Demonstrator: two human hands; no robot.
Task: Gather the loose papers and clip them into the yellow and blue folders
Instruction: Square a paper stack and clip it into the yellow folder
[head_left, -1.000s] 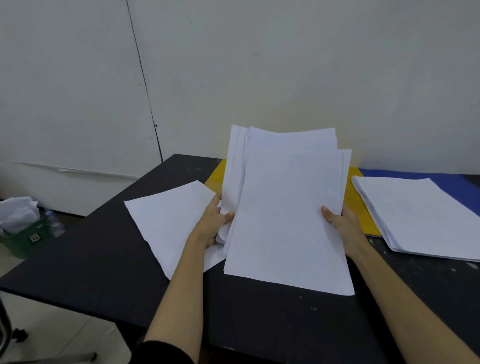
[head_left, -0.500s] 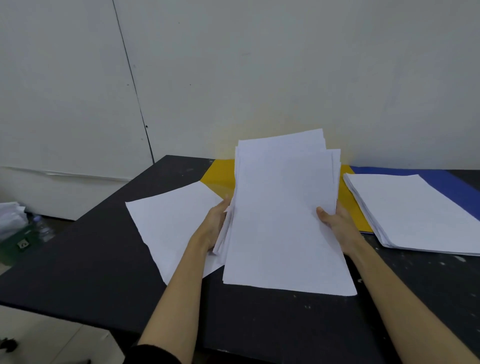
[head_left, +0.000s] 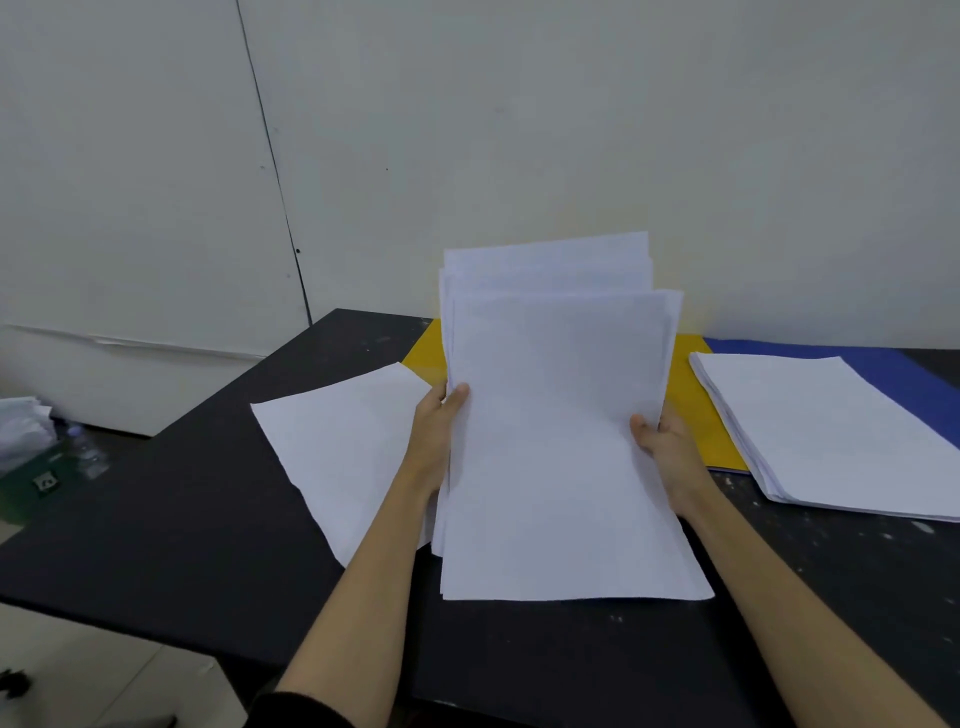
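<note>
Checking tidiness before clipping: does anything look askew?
Yes. The held stack is uneven, back sheets sticking up above the front ones. One loose sheet lies skewed on the table, beside the left hand.

a black table, its top flecked with pale marks toward the right edge. a single white sheet lies flat near the left edge. a yellow folder lies at the back edge, a blue folder beside it toward the back right corner. a paper stack lies over both folders' meeting edges.
</note>
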